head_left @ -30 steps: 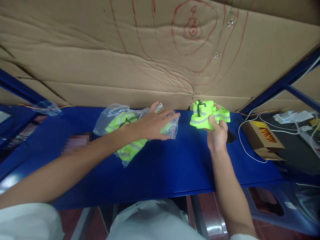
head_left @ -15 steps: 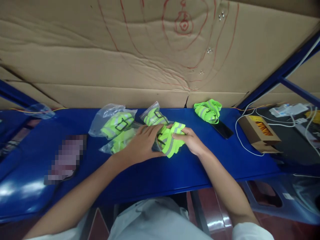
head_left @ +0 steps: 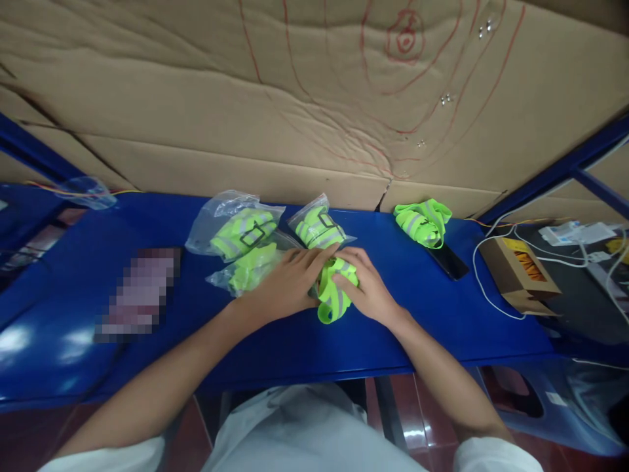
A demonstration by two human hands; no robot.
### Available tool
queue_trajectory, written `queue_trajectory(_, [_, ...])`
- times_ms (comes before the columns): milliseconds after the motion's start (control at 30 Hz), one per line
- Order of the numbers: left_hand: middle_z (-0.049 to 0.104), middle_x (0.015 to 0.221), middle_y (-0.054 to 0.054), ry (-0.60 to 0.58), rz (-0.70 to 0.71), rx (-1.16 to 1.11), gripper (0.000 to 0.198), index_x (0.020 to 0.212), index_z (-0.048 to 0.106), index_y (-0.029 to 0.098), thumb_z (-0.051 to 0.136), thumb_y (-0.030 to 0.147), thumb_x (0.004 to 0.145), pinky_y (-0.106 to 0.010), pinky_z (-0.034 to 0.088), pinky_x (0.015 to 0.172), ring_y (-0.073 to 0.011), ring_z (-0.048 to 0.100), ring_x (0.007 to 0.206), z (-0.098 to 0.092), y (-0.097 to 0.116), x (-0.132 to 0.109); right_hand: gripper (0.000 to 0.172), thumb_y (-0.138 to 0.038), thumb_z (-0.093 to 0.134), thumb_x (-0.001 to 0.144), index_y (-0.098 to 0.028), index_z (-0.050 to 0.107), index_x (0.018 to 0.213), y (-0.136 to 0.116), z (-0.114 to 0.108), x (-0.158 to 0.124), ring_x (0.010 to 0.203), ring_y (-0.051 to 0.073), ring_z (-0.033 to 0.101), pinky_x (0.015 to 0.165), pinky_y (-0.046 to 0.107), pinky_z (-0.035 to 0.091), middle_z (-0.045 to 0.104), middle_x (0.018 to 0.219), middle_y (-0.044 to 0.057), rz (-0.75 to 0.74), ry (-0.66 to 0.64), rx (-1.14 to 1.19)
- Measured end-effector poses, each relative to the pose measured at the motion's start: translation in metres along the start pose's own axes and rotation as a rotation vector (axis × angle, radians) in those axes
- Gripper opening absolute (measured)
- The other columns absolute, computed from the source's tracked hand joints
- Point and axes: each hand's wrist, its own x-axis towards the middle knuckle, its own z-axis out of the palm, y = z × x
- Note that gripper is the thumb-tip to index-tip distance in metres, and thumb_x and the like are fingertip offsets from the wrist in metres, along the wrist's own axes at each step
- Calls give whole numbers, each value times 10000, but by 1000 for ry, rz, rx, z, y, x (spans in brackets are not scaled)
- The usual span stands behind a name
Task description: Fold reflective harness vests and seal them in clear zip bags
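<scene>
Fingers (head_left: 344,280) clutch neon vest (head_left: 330,307) near front edge of table (head_left: 442,328)

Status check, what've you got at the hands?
Left hand flat on vest, right hand gripping it. Vest bunched on table. Bagged vests close behind.

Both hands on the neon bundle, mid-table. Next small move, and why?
Probably press the neon bundle flatter and tuck its lower end in. The left hand and right hand hold it from both sides, yet that end bulges out below the fingers, while the bagged bundles beside it lie compact.
</scene>
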Motion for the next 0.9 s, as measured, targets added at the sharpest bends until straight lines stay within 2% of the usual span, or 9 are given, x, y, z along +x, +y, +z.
queue_trajectory(100, [530,1561,-176,42,-13,-53,1093,1684,71,261,750,202,830,-525,427,1141,-391,548,1409,-2,0,-1,368,-377,565,1053,-301,592,1412,-1,-1,-1,1302,272,609,1100,434,518,610,1361,112,-13,64,-13])
queue_trajectory(233, [517,1586,-184,61,-44,-238,1143,1692,120,264,846,394,819,-505,434,1173,-392,551,1423,-6,2,-2,176,-306,588,1007,-272,692,1146,4,-4,5,1143,241,670,1049,401,529,712,1176,55,37,42,215])
queue_trajectory(300, [507,1595,-194,55,-46,-317,1205,1698,114,258,870,507,794,-511,453,1164,-400,553,1423,-5,2,-3,139,-291,620,968,-256,711,1066,6,-2,8,1121,240,682,1037,390,532,734,1136,44,81,7,295])
queue_trajectory(367, [497,1604,-195,47,-22,-358,1220,1704,82,260,865,509,803,-507,470,1147,-394,549,1432,-3,2,-3,155,-279,584,984,-251,721,1051,6,2,7,1117,233,682,1033,385,528,731,1132,46,72,32,299])
queue_trajectory(500, [525,1584,-183,28,9,-389,1209,1707,22,269,844,312,822,-464,503,1093,-358,592,1394,0,0,-2,306,-450,499,1065,-260,701,1195,3,6,-1,1192,258,652,1055,439,532,640,1291,98,-37,8,83])
queue_trajectory(600, [569,1542,-182,19,3,-410,1278,1702,20,269,883,253,760,-452,514,1062,-362,631,1344,-4,-1,-2,680,-720,668,902,-283,591,1416,0,2,-7,1261,347,607,952,514,607,385,1578,146,-68,-122,-195])
queue_trajectory(700, [558,1553,-195,25,-6,-423,1305,1701,26,246,909,258,741,-450,485,1105,-366,606,1377,-8,-2,-3,931,-722,755,834,-288,400,1578,-2,-3,-8,1380,409,516,961,565,620,228,1643,178,-114,-190,-319])
queue_trajectory(800, [544,1571,-181,29,-23,-410,1208,1702,44,256,858,236,809,-432,457,1140,-337,588,1403,-10,-3,-4,804,-502,766,930,-281,342,1577,-2,-6,-6,1454,364,469,1108,550,556,371,1545,179,-199,-127,-252])
queue_trajectory(900, [478,1633,-161,-3,-8,-404,1161,1700,47,285,842,312,855,-423,440,1160,-321,545,1450,-8,-3,-6,566,-291,739,977,-295,445,1461,1,-5,-2,1343,274,583,1093,470,567,586,1352,118,-269,-40,-131])
